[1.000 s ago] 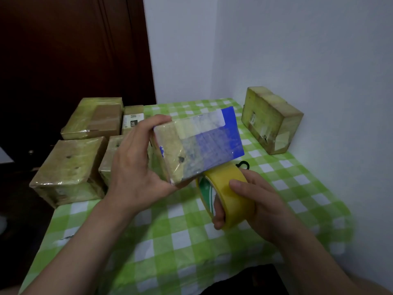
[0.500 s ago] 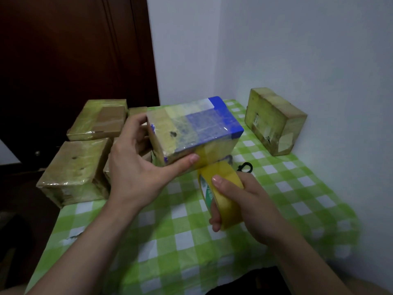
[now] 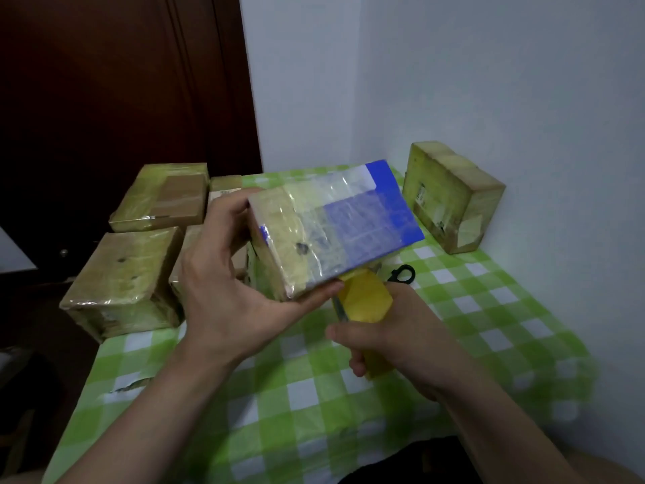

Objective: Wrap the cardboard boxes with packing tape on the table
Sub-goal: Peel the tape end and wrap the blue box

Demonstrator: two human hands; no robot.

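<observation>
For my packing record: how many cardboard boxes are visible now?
6: the held box in the left hand; the wall box at right; the front-left box; the back-left box; the small back box; the half-hidden box behind that hand. Others may be hidden.

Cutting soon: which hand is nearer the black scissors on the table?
Right. The right hand, gripping the tape roll, sits just in front of the scissors; the left hand holds the blue box farther left.
</observation>
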